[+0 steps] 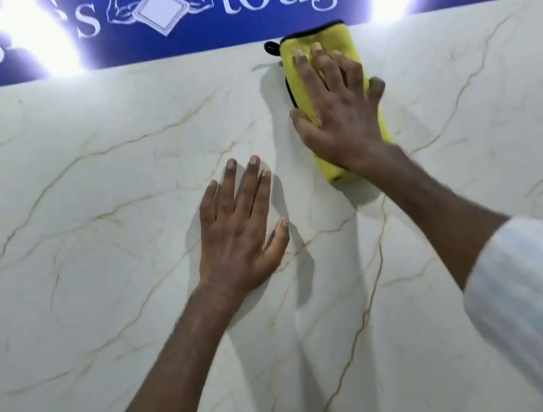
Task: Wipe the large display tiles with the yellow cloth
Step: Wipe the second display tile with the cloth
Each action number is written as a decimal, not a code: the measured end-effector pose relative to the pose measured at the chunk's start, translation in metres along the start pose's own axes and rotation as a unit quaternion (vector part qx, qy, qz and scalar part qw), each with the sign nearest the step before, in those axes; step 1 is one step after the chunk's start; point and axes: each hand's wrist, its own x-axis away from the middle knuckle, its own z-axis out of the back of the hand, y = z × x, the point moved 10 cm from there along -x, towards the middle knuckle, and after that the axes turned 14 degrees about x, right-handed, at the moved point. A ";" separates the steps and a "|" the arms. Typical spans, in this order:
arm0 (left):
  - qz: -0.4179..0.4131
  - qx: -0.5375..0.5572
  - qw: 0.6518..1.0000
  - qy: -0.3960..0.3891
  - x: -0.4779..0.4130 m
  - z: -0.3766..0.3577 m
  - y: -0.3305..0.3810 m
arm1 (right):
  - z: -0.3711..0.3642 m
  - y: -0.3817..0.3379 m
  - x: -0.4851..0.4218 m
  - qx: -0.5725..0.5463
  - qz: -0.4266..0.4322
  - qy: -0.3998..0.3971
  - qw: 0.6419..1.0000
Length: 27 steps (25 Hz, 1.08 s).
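A large cream marble-look display tile [89, 195] with thin golden veins fills the view. A folded yellow cloth [293, 64] with black trim lies flat on it near the tile's upper edge. My right hand [340, 110] presses the cloth against the tile with fingers spread and fairly straight, thumb at the cloth's left edge. My left hand [242, 230] lies flat on the bare tile below and left of the cloth, fingers straight and spread, holding nothing.
A blue printed banner [172, 42] with white lettering runs along the top above the tile. Two bright light reflections [45, 45] glare on it. A vertical joint between tiles runs down near the middle.
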 end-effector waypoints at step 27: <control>-0.023 0.062 0.991 -0.116 0.146 0.004 0.041 | -0.008 -0.035 0.223 0.032 -0.017 -0.035 0.999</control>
